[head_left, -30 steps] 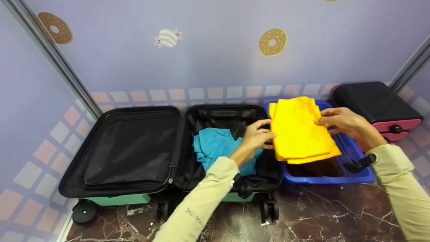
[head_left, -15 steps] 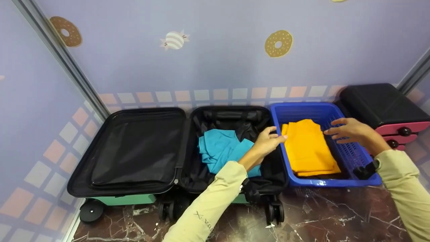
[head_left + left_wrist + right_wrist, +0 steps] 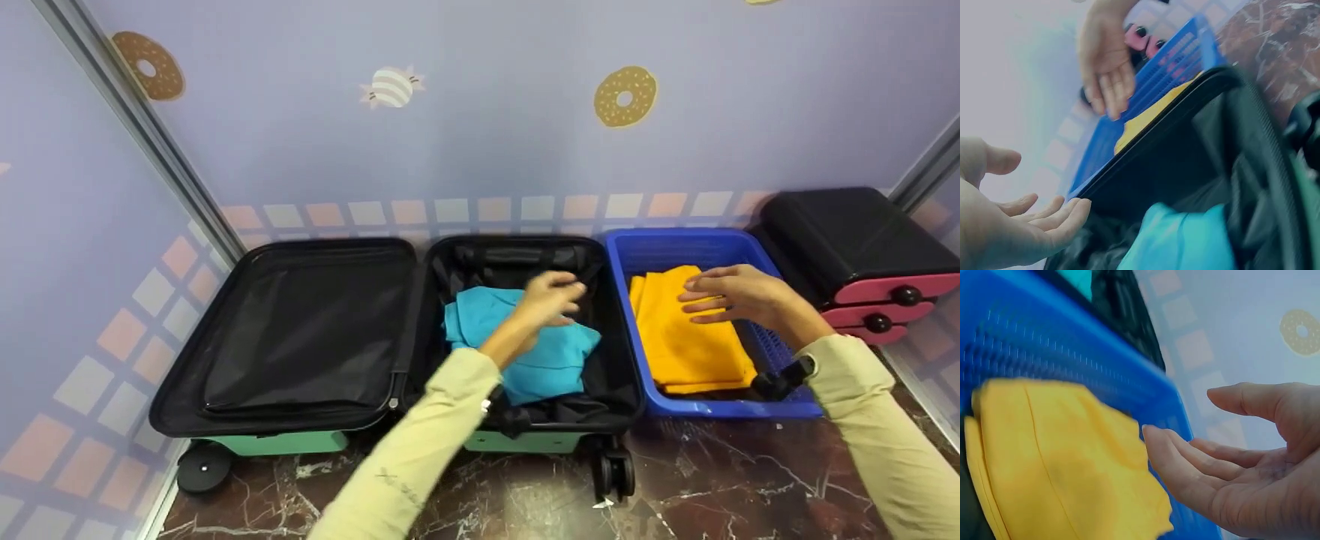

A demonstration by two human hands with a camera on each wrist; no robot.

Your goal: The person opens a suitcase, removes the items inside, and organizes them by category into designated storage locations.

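Here I am on the head feed: my left hand (image 3: pixel 546 300) hangs over the turquoise cloth (image 3: pixel 555 356), grip slack, fingers loosely bent and carrying nothing. The cloth below lies rumpled inside the right half of the suitcase (image 3: pixel 307 330), the black-lined half beside the basket.

Across to my right hand (image 3: pixel 739 295), up above the yellow cloth (image 3: pixel 682 349), its grip loose too, thumb well apart from the fingers on the right wrist feed. Those fingertips look close to the cloth's edge; touching or not, I can't tell. The yellow cloth lies folded inside the blue basket (image 3: pixel 720 407), slotted walls around it, and that basket stands right beside the suitcase.

The suitcase is spread wide, mint-green shell peeking out under its black rims, a dark wheel (image 3: pixel 617 474) at the near edge, all on a veined, reddish-brown floor (image 3: pixel 690 480). Far right, a black-topped pink drawer unit (image 3: pixel 874 240) with round black knobs; behind everything, a lilac wall (image 3: pixel 480 150) with doughnuts and a sweet.
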